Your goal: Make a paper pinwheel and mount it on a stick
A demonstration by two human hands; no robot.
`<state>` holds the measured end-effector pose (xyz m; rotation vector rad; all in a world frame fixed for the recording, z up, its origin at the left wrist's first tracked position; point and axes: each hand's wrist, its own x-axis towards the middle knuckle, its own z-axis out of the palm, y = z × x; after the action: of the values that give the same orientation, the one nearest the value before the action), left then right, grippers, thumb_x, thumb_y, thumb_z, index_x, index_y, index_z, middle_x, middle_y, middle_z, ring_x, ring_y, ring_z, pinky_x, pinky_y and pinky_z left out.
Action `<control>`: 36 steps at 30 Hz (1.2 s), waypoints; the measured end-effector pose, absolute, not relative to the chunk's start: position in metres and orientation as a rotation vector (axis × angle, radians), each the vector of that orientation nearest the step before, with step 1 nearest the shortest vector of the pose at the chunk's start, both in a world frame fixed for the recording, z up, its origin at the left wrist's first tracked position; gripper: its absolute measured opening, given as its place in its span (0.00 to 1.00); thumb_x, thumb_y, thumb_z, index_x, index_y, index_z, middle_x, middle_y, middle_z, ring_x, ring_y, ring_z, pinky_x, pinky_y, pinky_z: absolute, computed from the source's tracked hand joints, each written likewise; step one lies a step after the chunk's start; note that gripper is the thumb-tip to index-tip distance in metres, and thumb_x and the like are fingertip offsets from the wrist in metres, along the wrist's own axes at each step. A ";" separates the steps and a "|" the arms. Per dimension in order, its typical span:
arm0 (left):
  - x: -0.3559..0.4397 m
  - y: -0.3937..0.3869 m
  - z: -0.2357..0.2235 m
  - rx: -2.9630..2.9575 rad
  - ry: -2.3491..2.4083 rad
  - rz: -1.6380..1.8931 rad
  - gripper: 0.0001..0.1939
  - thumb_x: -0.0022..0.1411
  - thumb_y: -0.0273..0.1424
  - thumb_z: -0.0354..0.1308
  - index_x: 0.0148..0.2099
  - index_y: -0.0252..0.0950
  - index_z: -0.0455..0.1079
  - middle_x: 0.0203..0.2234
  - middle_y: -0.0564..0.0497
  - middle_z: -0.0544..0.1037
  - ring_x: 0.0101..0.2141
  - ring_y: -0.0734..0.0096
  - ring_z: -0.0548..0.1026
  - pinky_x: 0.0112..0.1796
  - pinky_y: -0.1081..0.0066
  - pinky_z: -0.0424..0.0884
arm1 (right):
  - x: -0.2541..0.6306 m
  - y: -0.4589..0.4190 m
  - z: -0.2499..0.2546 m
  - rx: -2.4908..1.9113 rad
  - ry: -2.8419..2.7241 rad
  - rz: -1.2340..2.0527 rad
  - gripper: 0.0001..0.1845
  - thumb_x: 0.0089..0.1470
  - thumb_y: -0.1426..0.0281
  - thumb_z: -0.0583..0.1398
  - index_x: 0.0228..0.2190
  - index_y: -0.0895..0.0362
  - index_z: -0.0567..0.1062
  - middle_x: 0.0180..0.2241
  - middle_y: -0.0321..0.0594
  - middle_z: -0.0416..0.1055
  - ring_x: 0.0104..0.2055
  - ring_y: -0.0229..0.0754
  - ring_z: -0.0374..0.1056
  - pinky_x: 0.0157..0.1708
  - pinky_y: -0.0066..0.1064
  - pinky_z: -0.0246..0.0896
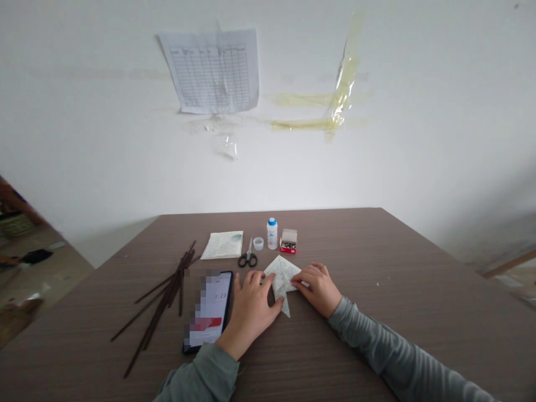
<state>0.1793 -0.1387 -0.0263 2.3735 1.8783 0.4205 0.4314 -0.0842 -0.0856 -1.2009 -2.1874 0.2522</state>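
Note:
A printed sheet of paper (281, 273), folded into a pointed shape with a narrow tail toward me, lies on the table between my hands. My left hand (253, 304) rests at its left side with fingers spread, the index finger and thumb touching the paper. At the paper's right corner, my right hand (318, 287) pinches the edge between thumb and fingers. Just beyond the paper are black-handled scissors (248, 259), a small clear cup (258, 243), a white bottle with a blue cap (272, 234) and an open red box of small items (288, 243).
A phone (211, 307) with a lit screen lies left of my left hand. Several dark thin sticks (170, 287) are piled farther left. A stack of pale paper (223, 245) sits at the back of the brown table (377, 346). A printed chart (213, 70) is taped to the wall.

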 end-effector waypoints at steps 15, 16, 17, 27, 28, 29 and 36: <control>0.179 -0.137 -0.027 2.383 1.888 0.414 0.28 0.79 0.41 0.75 0.76 0.48 0.89 0.66 0.37 0.88 0.73 0.30 0.80 0.83 0.21 0.67 | 0.433 -0.084 -0.091 -1.141 -2.259 0.168 0.14 0.82 0.65 0.71 0.53 0.37 0.98 0.46 0.42 0.96 0.53 0.59 0.90 0.77 0.69 0.78; 0.179 -0.137 -0.026 2.381 1.888 0.397 0.28 0.79 0.42 0.75 0.77 0.48 0.89 0.67 0.37 0.88 0.73 0.30 0.80 0.83 0.21 0.67 | 0.433 -0.084 -0.091 -1.142 -2.261 0.172 0.14 0.81 0.66 0.70 0.53 0.37 0.98 0.46 0.42 0.96 0.54 0.60 0.90 0.77 0.71 0.78; 0.179 -0.137 -0.025 2.379 1.886 0.383 0.28 0.80 0.42 0.74 0.77 0.48 0.89 0.67 0.37 0.88 0.74 0.30 0.80 0.83 0.21 0.66 | 0.432 -0.084 -0.090 -1.143 -2.262 0.175 0.14 0.81 0.66 0.70 0.53 0.37 0.98 0.47 0.42 0.96 0.54 0.60 0.90 0.77 0.72 0.78; 0.182 -0.139 -0.021 2.385 1.876 0.384 0.26 0.80 0.41 0.77 0.76 0.52 0.91 0.66 0.38 0.88 0.73 0.29 0.80 0.83 0.18 0.66 | 0.428 -0.085 -0.085 -1.183 -2.269 0.190 0.16 0.78 0.70 0.73 0.52 0.36 0.99 0.47 0.43 0.95 0.55 0.62 0.90 0.78 0.73 0.77; 0.183 -0.140 -0.019 2.378 1.875 0.378 0.27 0.80 0.41 0.77 0.76 0.52 0.91 0.67 0.38 0.88 0.74 0.29 0.80 0.83 0.18 0.66 | 0.428 -0.085 -0.086 -1.174 -2.273 0.174 0.16 0.79 0.71 0.73 0.52 0.36 0.99 0.47 0.43 0.95 0.55 0.62 0.89 0.78 0.73 0.77; 0.184 -0.140 -0.018 2.371 1.871 0.375 0.27 0.80 0.40 0.78 0.76 0.52 0.91 0.68 0.37 0.88 0.74 0.29 0.80 0.83 0.18 0.66 | 0.428 -0.086 -0.086 -1.165 -2.278 0.153 0.16 0.79 0.70 0.73 0.52 0.36 0.99 0.46 0.43 0.95 0.54 0.61 0.89 0.77 0.72 0.77; 0.187 -0.141 -0.014 2.359 1.823 0.378 0.26 0.79 0.38 0.79 0.75 0.55 0.93 0.70 0.38 0.88 0.76 0.27 0.79 0.83 0.15 0.66 | 0.425 -0.090 -0.082 -1.248 -2.300 0.103 0.17 0.81 0.72 0.71 0.53 0.39 0.99 0.48 0.42 0.95 0.56 0.58 0.89 0.81 0.69 0.75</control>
<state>0.1869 -0.1408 -0.0140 2.3591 1.8232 0.3785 0.4252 -0.0903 -0.0820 -1.2477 -2.2997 0.1034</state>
